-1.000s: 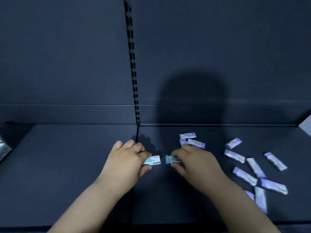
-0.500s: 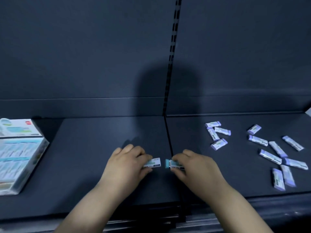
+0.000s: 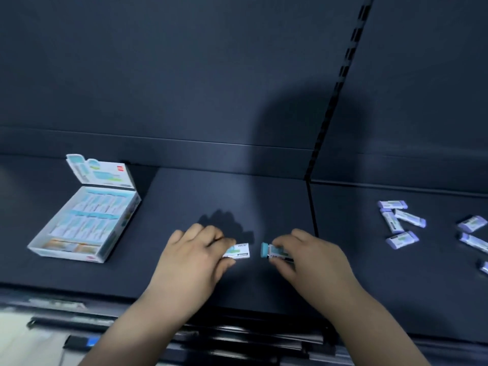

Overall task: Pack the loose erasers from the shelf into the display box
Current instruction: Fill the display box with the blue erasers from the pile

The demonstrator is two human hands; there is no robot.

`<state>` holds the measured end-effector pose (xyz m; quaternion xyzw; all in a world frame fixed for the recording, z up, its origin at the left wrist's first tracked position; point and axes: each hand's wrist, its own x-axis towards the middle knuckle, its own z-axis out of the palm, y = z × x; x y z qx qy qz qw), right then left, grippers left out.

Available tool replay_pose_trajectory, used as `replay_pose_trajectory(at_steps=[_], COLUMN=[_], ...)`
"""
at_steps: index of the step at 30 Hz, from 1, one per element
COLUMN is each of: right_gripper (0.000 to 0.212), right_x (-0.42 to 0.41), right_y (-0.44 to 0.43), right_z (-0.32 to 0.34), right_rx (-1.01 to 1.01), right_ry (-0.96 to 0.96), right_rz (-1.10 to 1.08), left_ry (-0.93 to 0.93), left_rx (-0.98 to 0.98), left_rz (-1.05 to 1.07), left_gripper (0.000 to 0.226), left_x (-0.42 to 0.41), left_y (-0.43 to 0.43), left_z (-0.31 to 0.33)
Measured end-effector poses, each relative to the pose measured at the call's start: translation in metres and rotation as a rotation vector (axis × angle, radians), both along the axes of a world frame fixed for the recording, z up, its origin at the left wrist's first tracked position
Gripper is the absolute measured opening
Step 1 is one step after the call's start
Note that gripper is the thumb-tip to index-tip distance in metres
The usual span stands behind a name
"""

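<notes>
The left hand (image 3: 195,257) pinches a white-sleeved eraser (image 3: 239,251) between the thumb and curled fingers. The right hand (image 3: 314,262) pinches a second eraser (image 3: 274,252) the same way, with its teal end exposed. Both erasers are held low over the shelf (image 3: 224,196), ends facing and apart, probably for alignment before being carried as a pair. Contact with the shelf cannot be determined.

The display box (image 3: 120,229) stands open to the left, well apart from the hands. Its lid is raised at the back and its rows are partly filled. Loose erasers (image 3: 396,220) lie scattered to the right, beyond the shelf joint.

The shelf is dark, flat and matt. Behind it is a dark back panel (image 3: 184,75) with a slotted upright (image 3: 340,80). Lighting is dim.
</notes>
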<state>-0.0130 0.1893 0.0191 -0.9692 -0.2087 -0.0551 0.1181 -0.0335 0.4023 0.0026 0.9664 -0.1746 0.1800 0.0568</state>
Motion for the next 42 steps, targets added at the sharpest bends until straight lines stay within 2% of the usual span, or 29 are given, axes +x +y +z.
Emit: replay_pose_trajectory(at_steps=[2,5,12,19,25,29,31,42], right_gripper=[0.022,0.028,0.030,0.034,0.037,0.037,0.036,0.028], right_x=[-0.002,0.003,0.003,-0.004,-0.004,-0.002,-0.002,-0.005], right_y=[0.024,0.064,0.199,0.284,0.324,0.336,0.336,0.333], right_z=[0.002,0.004,0.006,0.008,0.012,0.008,0.008,0.010], right_rx=[0.036,0.110,0.193,0.159,0.055,-0.032,-0.054,0.003], right_ry=[0.027,0.051,0.119,0.126,0.190,0.261,0.276,0.357], right_rz=[-0.002,0.016,-0.031,-0.071,-0.065,-0.106,-0.142,-0.218], left_ry=[-0.011,-0.039,-0.055,-0.042,0.026,0.059,0.051,0.118], left_rx=[0.003,-0.010,-0.028,0.050,0.018,-0.048,-0.076,-0.121], left_rz=[-0.018,-0.025,-0.055,-0.084,-0.171,-0.217,-0.246,-0.279], left_gripper=[0.037,0.037,0.035,0.036,0.025,0.036,0.028,0.020], left_x=[0.000,0.005,0.014,0.019,0.020,0.022,0.023,0.022], left_y=[0.021,0.062,0.197,0.287,0.316,0.321,0.319,0.324], left_z=[0.001,0.006,0.004,0.002,-0.006,-0.015,-0.016,-0.020])
